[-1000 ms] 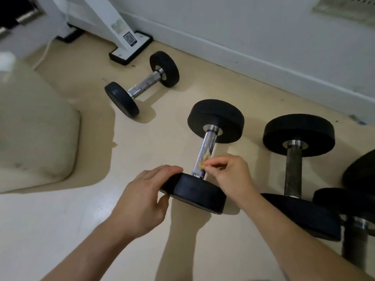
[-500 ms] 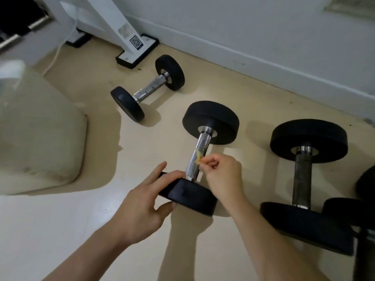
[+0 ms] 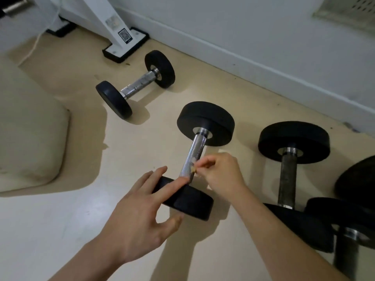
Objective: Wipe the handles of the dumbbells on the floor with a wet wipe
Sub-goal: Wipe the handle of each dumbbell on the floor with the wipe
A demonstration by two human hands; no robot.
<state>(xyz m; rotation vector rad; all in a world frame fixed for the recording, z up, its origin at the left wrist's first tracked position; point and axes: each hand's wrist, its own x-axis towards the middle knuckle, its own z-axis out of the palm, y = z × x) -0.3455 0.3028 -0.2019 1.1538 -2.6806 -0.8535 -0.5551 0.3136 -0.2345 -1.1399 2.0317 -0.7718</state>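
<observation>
Floor (image 3: 50, 230) is wide open to the left, wall (image 3: 263, 27) close behind. Middle dumbbell (image 3: 205, 122) lies there, its long axis running from me up toward the wall, tilted a bit right. Bigger dumbbell (image 3: 294, 142) sits just right, roughly parallel. Left hand (image 3: 138, 220) rests spread, fingers loose, on the near weight. Right hand (image 3: 221, 173) pinches a tiny wet wipe (image 3: 193, 169) against the chrome handle (image 3: 192, 157).

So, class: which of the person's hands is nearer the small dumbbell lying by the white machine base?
Left. The left hand rests on the middle dumbbell's near weight, nearer the small dumbbell; the right hand wipes that handle, farther right.
</observation>
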